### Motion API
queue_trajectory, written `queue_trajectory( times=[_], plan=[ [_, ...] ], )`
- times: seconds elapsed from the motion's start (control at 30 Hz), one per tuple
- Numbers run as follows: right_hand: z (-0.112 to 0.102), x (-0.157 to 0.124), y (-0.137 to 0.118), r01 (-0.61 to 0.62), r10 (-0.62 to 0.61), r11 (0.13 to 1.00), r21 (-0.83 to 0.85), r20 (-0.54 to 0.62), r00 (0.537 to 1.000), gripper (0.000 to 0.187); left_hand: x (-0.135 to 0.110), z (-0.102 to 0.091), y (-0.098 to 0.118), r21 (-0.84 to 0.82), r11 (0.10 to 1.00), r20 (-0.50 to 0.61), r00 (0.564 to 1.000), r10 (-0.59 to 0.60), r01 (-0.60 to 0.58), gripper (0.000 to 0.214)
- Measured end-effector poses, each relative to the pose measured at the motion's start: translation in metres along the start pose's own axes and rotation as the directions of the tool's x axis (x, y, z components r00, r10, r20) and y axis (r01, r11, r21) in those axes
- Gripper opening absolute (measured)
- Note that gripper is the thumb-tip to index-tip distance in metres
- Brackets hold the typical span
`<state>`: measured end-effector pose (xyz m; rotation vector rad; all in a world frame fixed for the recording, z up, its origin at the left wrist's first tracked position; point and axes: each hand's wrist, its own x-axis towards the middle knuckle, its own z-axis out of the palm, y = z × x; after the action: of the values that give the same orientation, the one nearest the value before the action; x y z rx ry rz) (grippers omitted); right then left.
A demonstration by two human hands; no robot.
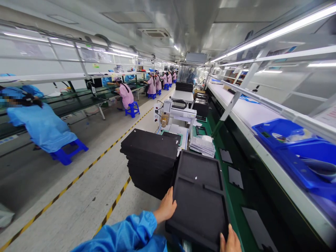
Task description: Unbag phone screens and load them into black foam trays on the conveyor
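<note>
A shallow black tray [199, 196], with a raised rim and a short divider ridge, lies before me, seemingly on top of other black trays. My left hand [166, 207] grips its left edge, the thumb over the rim. At the near right corner, my right hand [231, 240] is closed on the opposite edge, partly cut off by the bottom of the view. A small white speck shows on the tray's floor. Just to the left rises a tall stack of black trays [151, 145], apart from my hands.
On the right, a green conveyor [233, 206] carries several flat dark panels [235, 176]. Blue bins [296, 147] sit on the white shelf beyond. Ahead are a white desktop machine [181, 112] and bagged sheets [202, 145]. Seated co-workers [44, 122] line the left benches.
</note>
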<state>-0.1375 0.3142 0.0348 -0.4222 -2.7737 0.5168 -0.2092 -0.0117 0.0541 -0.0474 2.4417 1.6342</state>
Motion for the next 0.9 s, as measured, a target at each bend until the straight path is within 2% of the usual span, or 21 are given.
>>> queue_trajectory(
  times=[0.17, 0.3, 0.5, 0.6, 0.7, 0.8, 0.9],
  plan=[
    [-0.006, 0.003, -0.003, 0.013, -0.013, 1.0, -0.017, 0.018, 1.0, 0.09, 0.003, 0.001, -0.004, -0.005, 1.0, 0.012, 1.0, 0.01, -0.01, 0.084],
    [-0.011, 0.004, -0.003, 0.023, -0.024, 0.999, 0.033, 0.021, 1.0, 0.087, 0.003, -0.004, -0.005, -0.017, 1.0, 0.037, 0.999, 0.024, -0.023, 0.084],
    [-0.017, 0.007, 0.003, 0.019, -0.028, 0.987, 0.157, 0.05, 0.998, 0.084, -0.004, -0.015, -0.012, -0.184, 0.983, 0.045, 0.999, 0.02, -0.011, 0.08],
    [-0.021, 0.007, 0.003, -0.021, 0.007, 0.988, 0.153, 0.091, 0.996, 0.086, -0.012, -0.017, -0.022, -0.231, 0.973, -0.009, 1.0, -0.002, 0.0, 0.076],
    [-0.028, 0.007, -0.002, -0.026, 0.012, 0.989, 0.148, 0.094, 0.996, 0.085, -0.025, -0.025, -0.026, -0.271, 0.962, -0.11, 0.994, 0.005, -0.035, 0.064],
    [-0.035, 0.008, -0.01, 0.009, -0.016, 0.99, 0.142, 0.044, 0.999, 0.081, -0.041, -0.038, -0.02, -0.286, 0.953, -0.214, 0.976, 0.04, -0.102, 0.049],
    [-0.037, 0.011, -0.014, 0.018, -0.022, 0.991, 0.129, 0.027, 0.999, 0.08, -0.056, -0.053, -0.005, -0.261, 0.954, -0.252, 0.964, 0.081, -0.148, 0.04]
  ],
)
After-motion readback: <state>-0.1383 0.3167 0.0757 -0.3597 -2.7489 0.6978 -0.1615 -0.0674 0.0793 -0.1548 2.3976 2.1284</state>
